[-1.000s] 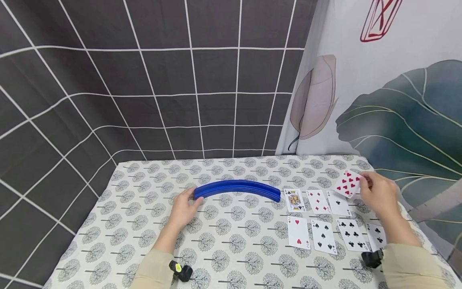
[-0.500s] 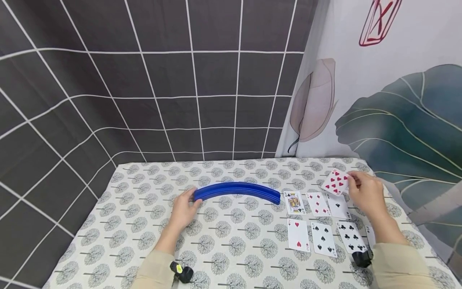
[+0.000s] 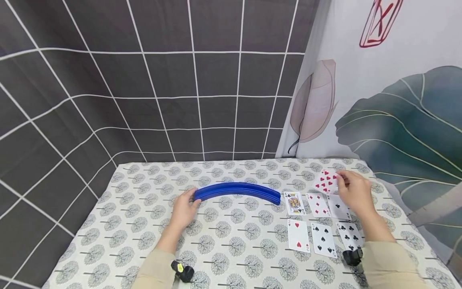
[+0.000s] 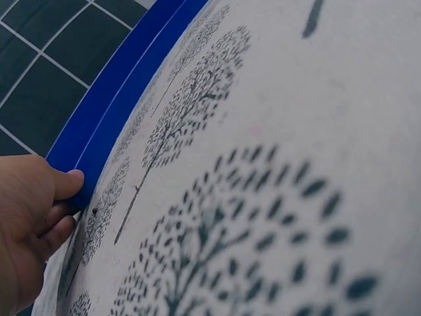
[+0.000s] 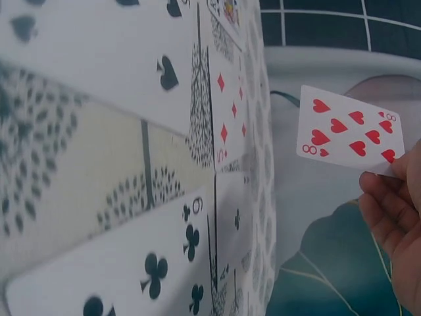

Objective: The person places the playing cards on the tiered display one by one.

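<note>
My left hand (image 3: 184, 209) pinches the left end of a curved blue playing card holder (image 3: 238, 188) on the table. In the left wrist view the thumb lies on the near face of the holder (image 4: 99, 118). My right hand (image 3: 356, 192) pinches an eight of hearts (image 3: 325, 182) by its right edge, face toward me. In the right wrist view the eight of hearts (image 5: 348, 128) is raised off the tabletop, thumb on its front corner and fingers behind. In the head view it overlaps the upper edge of a clubs card (image 3: 338, 206).
Playing cards lie face up in two rows right of the holder. The far row has a king (image 3: 294, 203) and five of diamonds (image 3: 318, 205). The near row has a two of hearts (image 3: 298, 236), five of spades (image 3: 324, 240) and clubs card (image 3: 348, 233), partly behind the right wrist camera (image 3: 353, 257).
My right hand has moved left with the eight of hearts, toward the holder. The right forearm now covers the rightmost near-row card. The left hand and holder stay put.
</note>
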`<state>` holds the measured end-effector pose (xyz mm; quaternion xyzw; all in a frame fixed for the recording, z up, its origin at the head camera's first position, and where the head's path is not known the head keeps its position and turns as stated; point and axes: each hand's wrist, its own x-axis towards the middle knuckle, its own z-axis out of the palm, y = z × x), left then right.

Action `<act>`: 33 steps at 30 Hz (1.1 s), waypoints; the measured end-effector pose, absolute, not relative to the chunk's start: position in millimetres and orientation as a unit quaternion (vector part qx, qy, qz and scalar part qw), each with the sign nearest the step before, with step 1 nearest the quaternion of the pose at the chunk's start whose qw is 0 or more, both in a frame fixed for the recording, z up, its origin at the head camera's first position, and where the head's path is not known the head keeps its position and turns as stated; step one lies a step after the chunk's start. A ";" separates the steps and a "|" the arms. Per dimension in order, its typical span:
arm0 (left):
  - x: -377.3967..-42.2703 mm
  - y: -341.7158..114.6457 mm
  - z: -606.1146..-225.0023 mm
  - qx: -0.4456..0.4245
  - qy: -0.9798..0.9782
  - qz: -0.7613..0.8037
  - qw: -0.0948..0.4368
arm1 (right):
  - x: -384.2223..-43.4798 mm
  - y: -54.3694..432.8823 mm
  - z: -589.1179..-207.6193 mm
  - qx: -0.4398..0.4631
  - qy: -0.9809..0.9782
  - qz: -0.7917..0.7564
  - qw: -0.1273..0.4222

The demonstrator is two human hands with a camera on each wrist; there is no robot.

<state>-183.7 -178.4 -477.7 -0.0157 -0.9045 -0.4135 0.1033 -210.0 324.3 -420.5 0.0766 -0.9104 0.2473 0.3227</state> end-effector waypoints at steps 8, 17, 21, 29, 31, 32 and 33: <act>-182.5 -178.3 -476.4 -0.011 -0.905 -0.414 0.101 | -212.9 310.0 -419.2 0.088 -0.908 0.260 0.317; -183.1 -178.5 -477.3 -0.008 -0.903 -0.418 0.101 | -214.3 293.6 -416.3 0.097 -0.911 0.260 0.305; -183.4 -178.5 -478.4 -0.009 -0.901 -0.421 0.102 | -215.7 289.5 -417.1 0.106 -0.908 0.264 0.309; -186.4 -178.4 -476.5 -0.008 -0.905 -0.411 0.109 | -220.4 278.5 -415.5 0.121 -0.902 0.269 0.314; -185.8 -178.1 -475.7 -0.010 -0.904 -0.413 0.107 | -220.8 275.6 -415.6 0.121 -0.903 0.271 0.312; -185.1 -177.9 -475.6 -0.010 -0.904 -0.413 0.106 | -221.0 274.3 -415.9 0.122 -0.903 0.272 0.310; -184.3 -177.8 -475.7 -0.009 -0.904 -0.413 0.105 | -221.3 272.9 -416.3 0.125 -0.902 0.273 0.310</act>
